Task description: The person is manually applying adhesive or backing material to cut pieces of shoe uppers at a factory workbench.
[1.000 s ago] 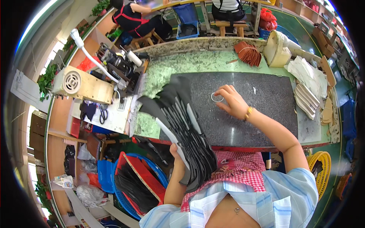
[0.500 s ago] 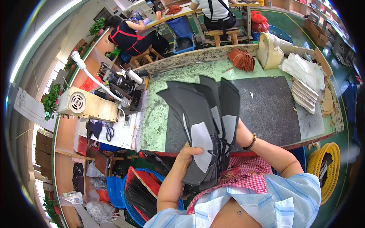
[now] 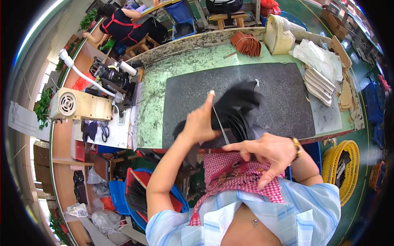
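Note:
A fanned bundle of dark cut pieces [image 3: 236, 108], partly smeared by motion, stands at the near edge of the bench in front of me. My left hand [image 3: 199, 119] grips its left side, one finger pointing up and the lower fingers hidden by the pieces. Between that hand and my right index fingertip runs a thin pale line [image 3: 221, 125]; whether it is a strip or an edge of a piece I cannot tell. My right hand [image 3: 271, 153] is open, its index finger stretched left to the bundle's lower end and its thumb pointing down.
A dark mat [image 3: 283, 98] covers much of the green bench. Brown pieces [image 3: 246, 44] and a stack of white pieces [image 3: 319, 86] lie on it. At left stands a cream sewing machine [image 3: 82, 104]. Below are a blue basket [image 3: 180, 197] and a yellow basket [image 3: 342, 164]. Another person [image 3: 123, 24] sits beyond.
The bundle has turned and dropped toward the bench edge, its grey-patched faces now out of sight. My left hand has risen along it; my right hand has come round in front with fingers spread.

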{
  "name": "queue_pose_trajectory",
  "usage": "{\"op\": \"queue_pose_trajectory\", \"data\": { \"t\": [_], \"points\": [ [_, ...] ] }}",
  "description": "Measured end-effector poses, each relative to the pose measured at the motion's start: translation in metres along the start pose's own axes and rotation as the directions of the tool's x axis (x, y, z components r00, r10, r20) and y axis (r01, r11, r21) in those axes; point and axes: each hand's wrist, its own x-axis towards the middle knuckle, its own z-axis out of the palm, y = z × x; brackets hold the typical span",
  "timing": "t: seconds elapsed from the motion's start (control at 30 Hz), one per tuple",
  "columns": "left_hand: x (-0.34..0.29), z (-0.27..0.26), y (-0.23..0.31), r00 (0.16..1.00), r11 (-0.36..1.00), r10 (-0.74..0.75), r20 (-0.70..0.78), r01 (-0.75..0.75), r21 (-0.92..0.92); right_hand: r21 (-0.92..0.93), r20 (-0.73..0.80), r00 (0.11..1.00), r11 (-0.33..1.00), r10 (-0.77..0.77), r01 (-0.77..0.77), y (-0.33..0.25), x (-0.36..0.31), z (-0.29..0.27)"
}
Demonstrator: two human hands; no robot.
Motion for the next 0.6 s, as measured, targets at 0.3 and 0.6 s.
{"op": "queue_pose_trajectory", "data": {
  "t": [0.3, 0.6],
  "points": [
    [0.048, 0.008, 0.058, 0.996, 0.892, -0.082, 0.038, 0.090, -0.443, -0.085, -0.684, 0.729, 0.996, -0.033, -0.035, 0.042, -0.034, 0.063],
    [0.038, 0.072, 0.244, 0.872, 0.770, 0.403, 0.278, -0.158, -0.619, 0.338, -0.898, 0.165, 0.400, 0.407, 0.852, 0.090, -0.150, 0.121]
  ]
}}
